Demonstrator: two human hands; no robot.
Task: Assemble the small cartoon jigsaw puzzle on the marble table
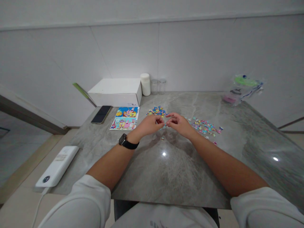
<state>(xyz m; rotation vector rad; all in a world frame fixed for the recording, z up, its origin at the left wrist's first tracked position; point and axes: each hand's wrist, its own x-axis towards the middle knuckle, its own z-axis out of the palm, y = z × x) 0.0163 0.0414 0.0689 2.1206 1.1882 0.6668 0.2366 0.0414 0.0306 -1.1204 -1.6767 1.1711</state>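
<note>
My left hand (152,124), with a black watch on its wrist, has thumb and fingers closed in a pinch near the middle of the table. Facing it, my right hand (177,123) also has its fingertips drawn together. Small bluish bits show between the two hands, too tiny to make out fully. Behind my left hand lies a pile of blue and yellow puzzle pieces (156,110). Pink, teal and white pieces (204,126) are spread beyond my right forearm. One small piece (162,138) rests on the grey table just in front of my hands.
Left of the hands lie a colourful picture sheet (125,118) and a phone (101,114). A white box (116,90), white bottle (145,84) and two glasses (158,87) stand along the wall. A white power bank (57,166) and plastic bag (242,90) sit near opposite edges.
</note>
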